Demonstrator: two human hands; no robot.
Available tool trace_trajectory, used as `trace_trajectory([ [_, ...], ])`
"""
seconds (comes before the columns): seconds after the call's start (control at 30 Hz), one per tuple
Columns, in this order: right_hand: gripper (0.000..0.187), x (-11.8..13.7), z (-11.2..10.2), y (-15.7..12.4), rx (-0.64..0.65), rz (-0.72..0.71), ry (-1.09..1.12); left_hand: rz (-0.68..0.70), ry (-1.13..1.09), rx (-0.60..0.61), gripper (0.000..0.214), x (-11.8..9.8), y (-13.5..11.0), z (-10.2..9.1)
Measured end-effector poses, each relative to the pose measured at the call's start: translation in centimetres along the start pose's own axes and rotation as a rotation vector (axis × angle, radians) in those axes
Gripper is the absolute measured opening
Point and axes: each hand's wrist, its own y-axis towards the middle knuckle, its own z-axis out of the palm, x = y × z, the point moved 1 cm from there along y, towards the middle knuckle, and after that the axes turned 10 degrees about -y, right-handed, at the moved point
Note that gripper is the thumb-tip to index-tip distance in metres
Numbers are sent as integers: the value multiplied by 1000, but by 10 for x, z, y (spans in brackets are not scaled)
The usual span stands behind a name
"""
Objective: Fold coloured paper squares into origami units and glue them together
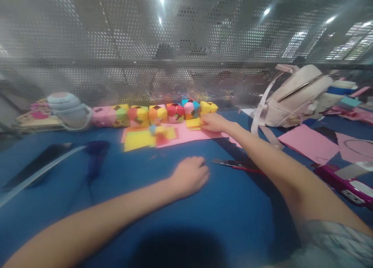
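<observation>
My right hand [215,122] is stretched to the back of the blue table, its fingertips closed at the edge of a small piece of yellow paper [193,123]. Just behind the knuckles stands a yellow folded-paper cube [208,107], the last in a row of several colourful paper cubes [175,112]. My left hand [190,177] rests on the table with its fingers curled in, and nothing shows in it. To its right lie scissors or pliers with red handles [233,164]. Pink paper [189,136] and yellow sheets [138,138] lie below the cubes, with a blurred small coloured piece on top.
A perforated metal panel [131,46] rises behind the table. At back left stands a light jar-like container with a strap [67,108]. On the right are a pale backpack [294,99], pink sheets [310,143] and a purple device [344,186]. A dark-handled tool [97,155] lies left.
</observation>
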Motion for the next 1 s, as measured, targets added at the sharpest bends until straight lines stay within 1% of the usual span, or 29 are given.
trace_trajectory([
  [0.1,24,11,1,7,-8,-37,-73,-2,-1,-2,34,1,-1,-1],
  [0.23,28,19,6,13,-5,-33,-135,-14,9,5,34,4,-2,-2],
  [0.4,31,21,13,16,-7,-6,-167,-8,3,18,31,7,-6,-3],
  [0.53,31,21,12,13,-28,19,-149,-17,-28,4,31,10,-10,-5],
  [0.83,27,24,6,4,-70,129,-57,-59,-28,40,34,16,-21,-12],
  [1.0,29,14,1,0,-167,257,2,-52,-38,12,33,19,-27,-14],
])
